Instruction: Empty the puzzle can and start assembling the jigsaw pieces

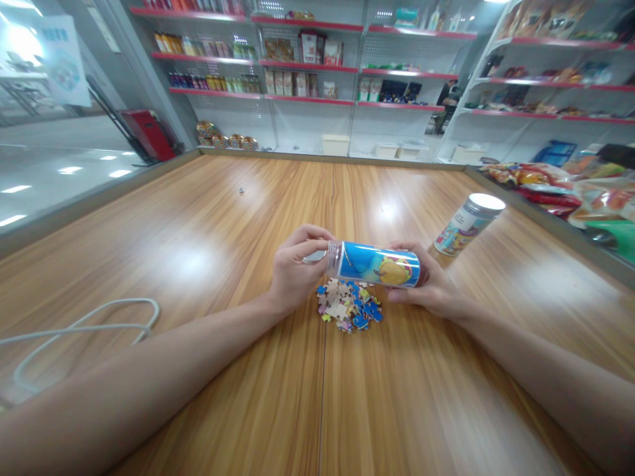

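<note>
My right hand (430,283) is wrapped round the base end of a clear plastic jar (380,264) with a blue picture label. The jar lies on its side in the air, its open threaded mouth pointing left. By that mouth, my left hand (294,268) is closed with a silver screw lid (314,256) in its fingers; whether the fingertips also touch the rim is hidden. Loose jigsaw puzzle pieces (350,307), some blue and some pale, lie heaped on the table just below the jar.
A second labelled jar (466,225) with a white top stands behind my right hand. A white cable (94,325) loops over the wooden table (278,396) at left. A tiny object (241,191) lies farther back. Packaged goods (550,188) sit beyond the right edge; stocked shelves (307,65) line the back.
</note>
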The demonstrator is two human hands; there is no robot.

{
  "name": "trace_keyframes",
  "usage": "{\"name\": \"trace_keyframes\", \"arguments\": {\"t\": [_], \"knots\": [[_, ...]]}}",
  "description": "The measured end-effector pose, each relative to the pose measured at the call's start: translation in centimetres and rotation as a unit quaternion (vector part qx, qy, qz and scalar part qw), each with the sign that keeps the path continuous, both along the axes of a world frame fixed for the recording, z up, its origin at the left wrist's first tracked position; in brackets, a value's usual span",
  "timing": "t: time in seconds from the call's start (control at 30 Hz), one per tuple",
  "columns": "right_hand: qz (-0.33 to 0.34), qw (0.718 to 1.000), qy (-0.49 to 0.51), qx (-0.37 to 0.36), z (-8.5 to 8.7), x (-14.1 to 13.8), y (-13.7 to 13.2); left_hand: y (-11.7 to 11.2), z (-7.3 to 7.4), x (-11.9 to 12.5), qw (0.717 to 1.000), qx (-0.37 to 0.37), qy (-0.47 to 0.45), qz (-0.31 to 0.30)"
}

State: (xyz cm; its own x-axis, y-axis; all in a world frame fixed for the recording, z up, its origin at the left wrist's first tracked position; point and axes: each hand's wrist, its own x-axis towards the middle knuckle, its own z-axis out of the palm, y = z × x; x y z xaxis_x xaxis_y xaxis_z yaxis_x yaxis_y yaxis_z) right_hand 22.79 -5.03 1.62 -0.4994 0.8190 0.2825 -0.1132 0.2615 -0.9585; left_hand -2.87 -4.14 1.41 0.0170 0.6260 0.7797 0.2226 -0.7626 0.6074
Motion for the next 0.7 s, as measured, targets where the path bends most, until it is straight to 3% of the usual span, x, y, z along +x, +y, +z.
{"name": "trace_keyframes", "arguments": {"t": [0.2,0.47,0.7], "knots": [[-0.004,1.0,-0.012,0.001,0.02,-0.02,-0.12,-0.16,0.23,-0.07,0.997,0.037,0.042,0.049],[-0.001,1.0,-0.008,0.0,-0.05,0.19,-0.09,0.51,-0.34,-0.25,0.996,0.081,0.032,0.023],[-0.006,1.0,-0.012,0.021,-0.13,-0.02,-0.06,0.25,-0.18,-0.19,0.997,0.058,0.015,0.042]]}}
